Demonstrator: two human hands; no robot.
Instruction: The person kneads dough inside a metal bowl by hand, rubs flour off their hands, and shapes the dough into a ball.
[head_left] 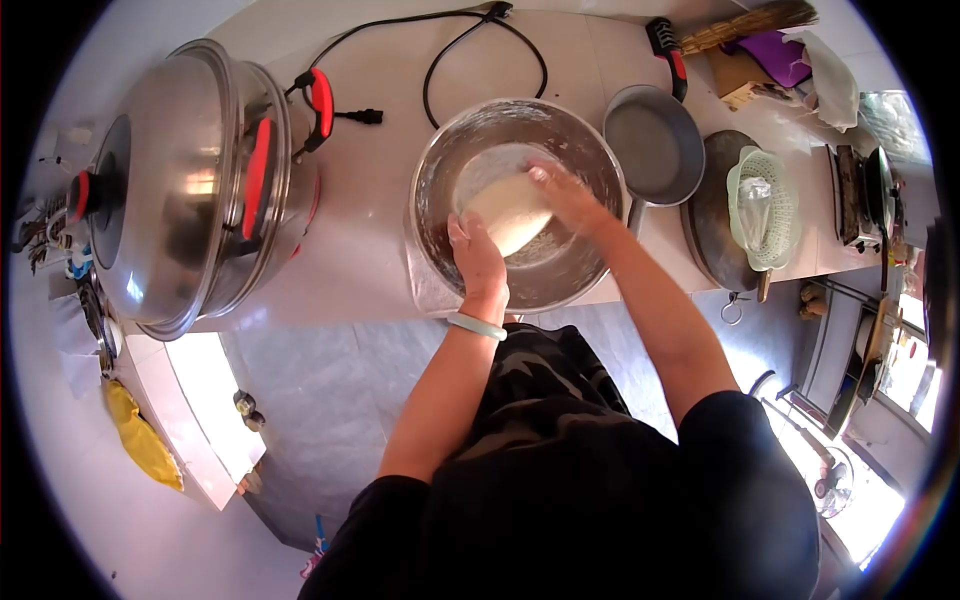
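A pale lump of dough (512, 212) lies in a wide steel bowl (570, 285) whose inner wall is smeared with flour or dough. My left hand (477, 258), with a pale bangle at its wrist, rests against the lower left side of the dough, its fingers partly wrapped round it. At the dough's upper right is my right hand (568, 195), blurred by motion, with its fingertips at the dough's top edge. How its fingers are bent is hard to make out.
A large lidded steel pot (175, 190) with red handles stands at the left. Behind the bowl runs a black cable (430, 75). Right of it are a grey saucepan (655, 145), a round board (705, 225) and a green basket (785, 210).
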